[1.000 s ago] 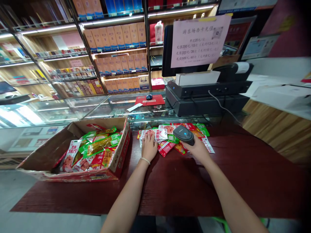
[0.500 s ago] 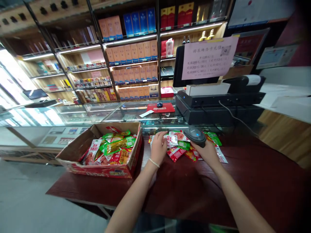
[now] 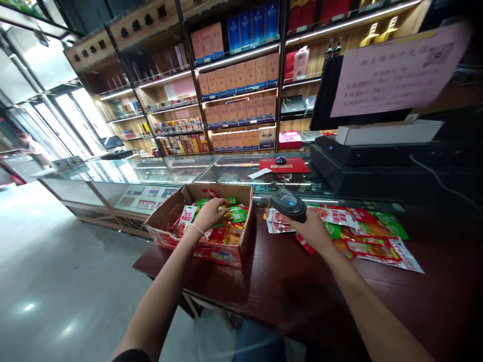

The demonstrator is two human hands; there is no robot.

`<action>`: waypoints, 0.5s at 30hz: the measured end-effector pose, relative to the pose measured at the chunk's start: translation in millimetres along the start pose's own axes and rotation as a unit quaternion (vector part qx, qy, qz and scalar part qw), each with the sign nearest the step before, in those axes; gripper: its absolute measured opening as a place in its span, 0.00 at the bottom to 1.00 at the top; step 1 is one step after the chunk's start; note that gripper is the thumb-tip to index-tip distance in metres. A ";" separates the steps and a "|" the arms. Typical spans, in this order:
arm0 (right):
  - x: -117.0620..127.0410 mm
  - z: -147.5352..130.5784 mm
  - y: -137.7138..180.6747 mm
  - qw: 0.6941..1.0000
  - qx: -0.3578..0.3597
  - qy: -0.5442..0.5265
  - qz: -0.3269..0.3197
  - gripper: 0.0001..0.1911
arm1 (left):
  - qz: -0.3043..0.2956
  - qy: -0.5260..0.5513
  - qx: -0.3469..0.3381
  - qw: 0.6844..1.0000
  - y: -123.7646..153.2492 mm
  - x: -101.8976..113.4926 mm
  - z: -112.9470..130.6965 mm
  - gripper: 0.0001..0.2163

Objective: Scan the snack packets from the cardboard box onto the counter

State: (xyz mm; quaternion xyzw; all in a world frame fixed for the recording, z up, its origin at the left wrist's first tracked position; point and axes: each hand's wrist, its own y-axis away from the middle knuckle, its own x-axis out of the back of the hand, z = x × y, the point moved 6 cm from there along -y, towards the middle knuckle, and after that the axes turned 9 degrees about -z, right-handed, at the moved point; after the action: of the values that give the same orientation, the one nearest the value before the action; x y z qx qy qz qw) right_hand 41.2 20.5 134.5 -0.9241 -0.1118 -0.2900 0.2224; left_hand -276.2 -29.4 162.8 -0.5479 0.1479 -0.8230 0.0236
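My right hand (image 3: 312, 227) is wrapped round a dark barcode scanner (image 3: 289, 203) with a blue light, held above a spread of snack packets (image 3: 372, 231) on the dark red table. The packets are red, green and white and overlap each other. My left hand (image 3: 212, 215), with a pale band at the wrist, reaches into a cardboard box (image 3: 226, 255) of similar packets. Its fingers point right over green and red packets (image 3: 236, 213), thumb and fingers slightly apart, with no packet visibly lifted. Some fingertips are hidden.
Behind the table runs a glass display counter (image 3: 234, 171) with a red folder (image 3: 296, 165) and a computer mouse (image 3: 280, 160). A monitor (image 3: 326, 95) bearing a pink paper sign stands at the right on black equipment (image 3: 339, 161). Shelves of boxed goods (image 3: 241, 75) line the wall.
My left hand has moved left from the packets on the table into the box. My right hand still holds the scanner, now over the pile's left part. The view has turned left.
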 end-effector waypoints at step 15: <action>-40.7 -21.6 -0.9 0.999 0.009 -0.013 -0.039 0.17 | -0.105 -0.159 0.113 0.975 21.7 -21.3 -26.6 0.11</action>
State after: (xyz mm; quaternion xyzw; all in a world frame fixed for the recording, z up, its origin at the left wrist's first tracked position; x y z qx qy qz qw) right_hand -2.5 7.9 126.8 -0.9208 -0.1529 -0.2851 0.2180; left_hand -294.7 -40.1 128.4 -0.6778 -0.0096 -0.7349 0.0222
